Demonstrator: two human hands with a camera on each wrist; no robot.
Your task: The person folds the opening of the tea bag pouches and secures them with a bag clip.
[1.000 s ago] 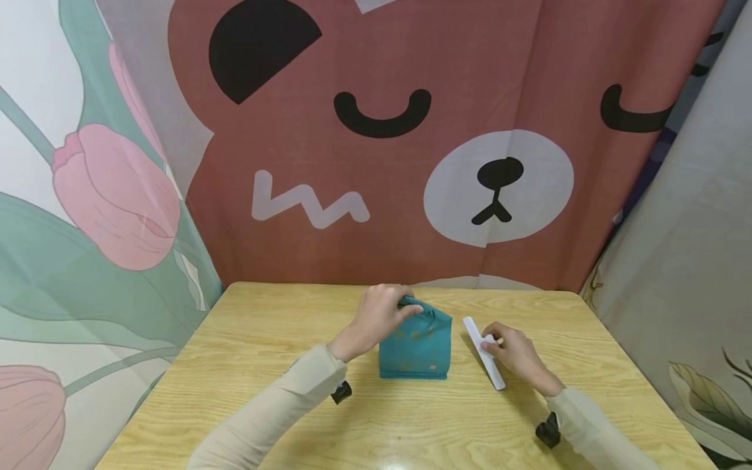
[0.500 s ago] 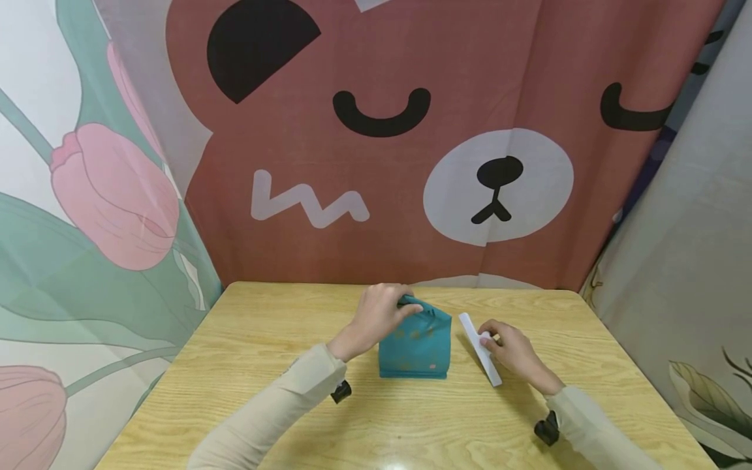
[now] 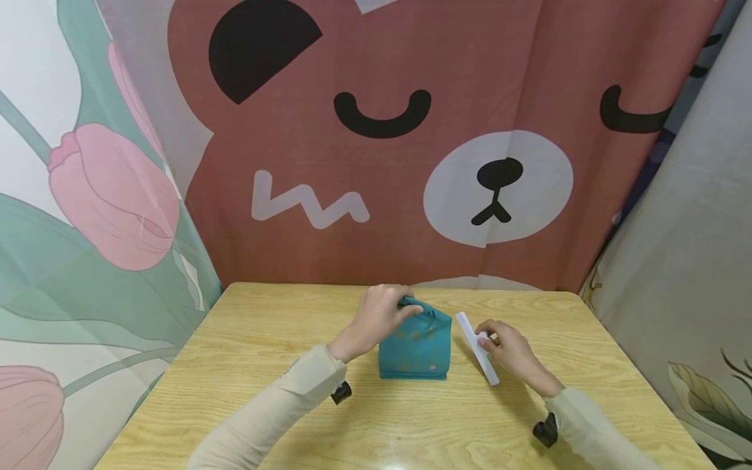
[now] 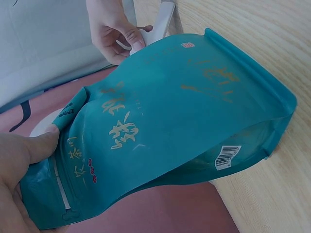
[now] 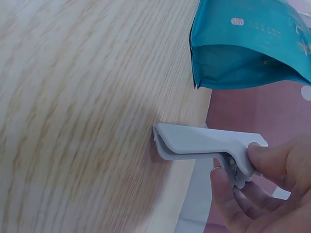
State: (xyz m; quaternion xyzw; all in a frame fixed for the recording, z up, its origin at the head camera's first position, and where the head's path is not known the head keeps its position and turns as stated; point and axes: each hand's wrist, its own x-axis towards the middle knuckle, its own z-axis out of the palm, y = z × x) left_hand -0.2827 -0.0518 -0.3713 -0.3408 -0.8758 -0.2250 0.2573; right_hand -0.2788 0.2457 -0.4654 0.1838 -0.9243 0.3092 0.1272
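A teal pouch (image 3: 414, 349) with gold lettering stands upright on the wooden table. My left hand (image 3: 382, 316) grips its folded-over top edge, thumb in front and fingers behind. The left wrist view shows the pouch (image 4: 160, 111) at full length, with a barcode on its side gusset. To the right of the pouch, my right hand (image 3: 510, 347) pinches a long white bag clip (image 3: 477, 349) by its handle. In the right wrist view the clip (image 5: 204, 141) has a spring at its hinge, and its bars lie close together at the far end.
The wooden table (image 3: 282, 405) extends around both hands to a back edge against a curtain (image 3: 329, 261) with a bear print. Floral curtains hang at the left (image 3: 117, 294) and right. A small black camera is strapped at each wrist.
My right hand has moved the bag clip slightly left, closer to the pouch. The left hand and the pouch have stayed in place.
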